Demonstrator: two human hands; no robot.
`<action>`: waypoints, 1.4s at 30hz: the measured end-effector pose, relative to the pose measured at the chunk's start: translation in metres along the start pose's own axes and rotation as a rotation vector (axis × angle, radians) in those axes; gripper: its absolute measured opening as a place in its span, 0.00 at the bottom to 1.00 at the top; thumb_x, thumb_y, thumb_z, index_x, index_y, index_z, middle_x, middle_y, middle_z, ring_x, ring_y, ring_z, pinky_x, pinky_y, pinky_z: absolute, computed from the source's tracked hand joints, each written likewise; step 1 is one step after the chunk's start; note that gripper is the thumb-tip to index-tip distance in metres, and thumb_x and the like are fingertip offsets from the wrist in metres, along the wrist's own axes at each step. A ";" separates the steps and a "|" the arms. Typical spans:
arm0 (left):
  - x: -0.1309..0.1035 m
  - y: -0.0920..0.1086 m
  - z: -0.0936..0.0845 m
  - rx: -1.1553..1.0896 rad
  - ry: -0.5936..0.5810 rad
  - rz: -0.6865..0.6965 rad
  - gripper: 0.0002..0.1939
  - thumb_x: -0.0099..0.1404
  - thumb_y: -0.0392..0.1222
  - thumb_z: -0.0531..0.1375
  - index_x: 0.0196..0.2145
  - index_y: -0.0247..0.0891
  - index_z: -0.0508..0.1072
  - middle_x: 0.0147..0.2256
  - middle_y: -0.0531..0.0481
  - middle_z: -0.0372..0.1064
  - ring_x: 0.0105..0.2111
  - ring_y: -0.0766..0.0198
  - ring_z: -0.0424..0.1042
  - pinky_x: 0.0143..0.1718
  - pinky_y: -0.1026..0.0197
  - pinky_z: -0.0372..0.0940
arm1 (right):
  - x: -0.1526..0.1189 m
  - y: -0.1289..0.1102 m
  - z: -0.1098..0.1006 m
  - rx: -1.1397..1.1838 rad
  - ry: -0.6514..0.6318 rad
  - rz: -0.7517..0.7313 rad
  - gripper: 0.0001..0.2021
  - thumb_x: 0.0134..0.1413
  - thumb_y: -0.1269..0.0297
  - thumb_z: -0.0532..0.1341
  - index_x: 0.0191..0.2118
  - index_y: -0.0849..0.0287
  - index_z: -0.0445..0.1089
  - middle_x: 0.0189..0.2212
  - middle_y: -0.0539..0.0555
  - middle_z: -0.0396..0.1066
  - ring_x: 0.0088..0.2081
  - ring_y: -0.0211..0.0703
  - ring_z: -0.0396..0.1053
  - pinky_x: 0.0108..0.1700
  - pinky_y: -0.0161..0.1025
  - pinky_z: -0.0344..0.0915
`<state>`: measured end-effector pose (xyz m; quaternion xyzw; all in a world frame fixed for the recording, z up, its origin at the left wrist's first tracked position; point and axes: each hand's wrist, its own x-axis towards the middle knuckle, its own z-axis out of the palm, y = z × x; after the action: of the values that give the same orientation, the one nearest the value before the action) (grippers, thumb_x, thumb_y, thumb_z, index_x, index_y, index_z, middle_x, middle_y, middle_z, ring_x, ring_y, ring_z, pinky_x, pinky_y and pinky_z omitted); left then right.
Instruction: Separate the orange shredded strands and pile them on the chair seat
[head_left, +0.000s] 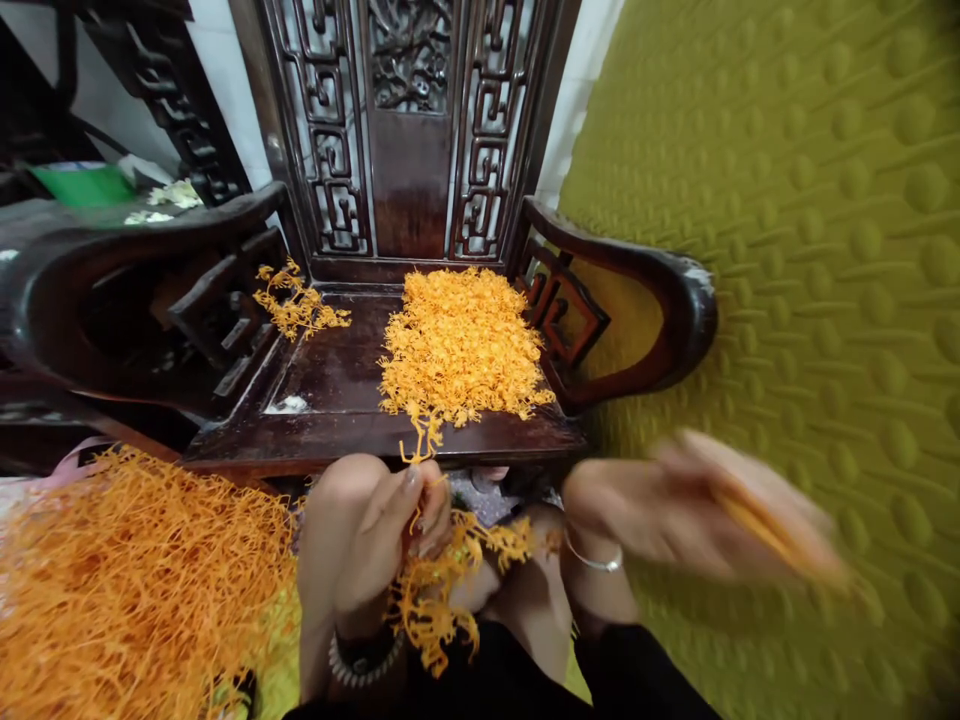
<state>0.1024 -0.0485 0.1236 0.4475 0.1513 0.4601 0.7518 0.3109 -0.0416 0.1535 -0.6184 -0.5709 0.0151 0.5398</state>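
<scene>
My left hand (390, 530), over my knees, is closed with thumb and fingers pinching a thin branched orange plastic piece (426, 435). Below and right of that hand, a cluster of orange branched pieces (442, 585) hangs over my lap. Out to the right, my right hand (720, 510) is smeared by motion. A blurred orange strand (772, 535) lies along its fingers. In front of my knees, a large pile of yellow-orange branched pieces (465, 345) covers the right part of the wooden chair seat (337, 370).
A smaller orange bunch (300, 305) lies at the seat's left. A big heap of orange strands (142, 570) stands at lower left. Curved armrests (660, 310) flank the seat. A green basin (84, 183) sits at upper left; a bumpy yellow-green surface (810, 250) fills the right.
</scene>
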 end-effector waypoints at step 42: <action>0.002 -0.001 0.004 0.424 -0.123 -0.124 0.29 0.70 0.58 0.50 0.16 0.39 0.59 0.15 0.55 0.51 0.17 0.68 0.51 0.22 0.61 0.49 | -0.039 -0.047 0.000 0.724 -0.548 0.172 0.14 0.61 0.59 0.60 0.26 0.60 0.66 0.20 0.48 0.65 0.20 0.30 0.60 0.22 0.29 0.57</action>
<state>0.1063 -0.0494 0.1254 0.6127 0.2256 0.3428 0.6754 0.2648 -0.0809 0.1620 -0.4085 -0.5972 0.4211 0.5469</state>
